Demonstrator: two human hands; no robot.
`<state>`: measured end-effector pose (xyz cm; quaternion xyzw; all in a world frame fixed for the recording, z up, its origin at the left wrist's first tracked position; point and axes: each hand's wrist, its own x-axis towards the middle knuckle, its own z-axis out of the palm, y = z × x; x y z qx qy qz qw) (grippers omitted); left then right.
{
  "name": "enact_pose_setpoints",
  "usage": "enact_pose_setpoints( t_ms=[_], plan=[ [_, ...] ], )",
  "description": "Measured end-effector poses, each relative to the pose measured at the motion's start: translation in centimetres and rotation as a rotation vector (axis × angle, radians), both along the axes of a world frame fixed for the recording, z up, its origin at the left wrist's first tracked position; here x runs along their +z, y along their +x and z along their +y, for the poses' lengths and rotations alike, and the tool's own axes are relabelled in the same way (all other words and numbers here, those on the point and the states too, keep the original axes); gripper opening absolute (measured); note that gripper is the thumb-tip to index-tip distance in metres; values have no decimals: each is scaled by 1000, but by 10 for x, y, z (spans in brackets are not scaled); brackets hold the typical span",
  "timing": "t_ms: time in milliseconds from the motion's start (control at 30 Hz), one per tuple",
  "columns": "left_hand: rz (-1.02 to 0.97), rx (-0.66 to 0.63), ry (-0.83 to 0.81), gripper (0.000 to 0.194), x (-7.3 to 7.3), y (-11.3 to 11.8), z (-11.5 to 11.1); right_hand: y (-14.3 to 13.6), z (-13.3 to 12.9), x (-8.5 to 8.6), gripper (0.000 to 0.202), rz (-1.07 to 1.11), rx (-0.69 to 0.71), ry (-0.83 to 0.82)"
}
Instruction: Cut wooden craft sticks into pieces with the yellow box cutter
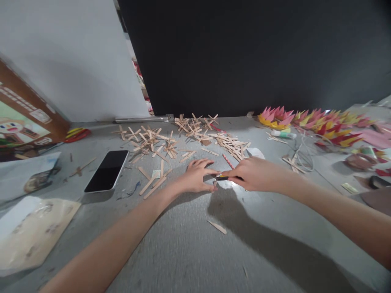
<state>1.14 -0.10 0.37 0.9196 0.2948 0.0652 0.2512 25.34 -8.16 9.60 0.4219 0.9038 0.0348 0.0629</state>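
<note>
R hand is closed round a black-and-yellow cutter, blade end at a small wood pc on the smooth grey counter, beside the L hand. L fingers are part-spread, thumb & forefinger either side of that pc; can't tell from where I'm standing if they pinch it. Pointed flat wood sliver lies nearer the person. Beyond the hands: spiky star-shaped clusters of pale matte craft sticks, plus a loose stick pile. Red/white striped stick nr R hand. Glossy black-screened phone off L; jagged pink/yellow paper pcs far R.
</note>
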Motion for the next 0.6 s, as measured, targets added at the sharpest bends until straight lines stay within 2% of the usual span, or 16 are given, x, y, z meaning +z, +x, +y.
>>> enact_pose_setpoints(
  t_ms=[300, 600],
  plan=[
    [1, 4, -5, 65, 3, 0, -2, -14, 11, 10, 32, -47, 29, -46],
    [0, 11, 1, 70, 3, 1, -2, -37, 16, 24, 30, -161, -30, -135]
  ],
)
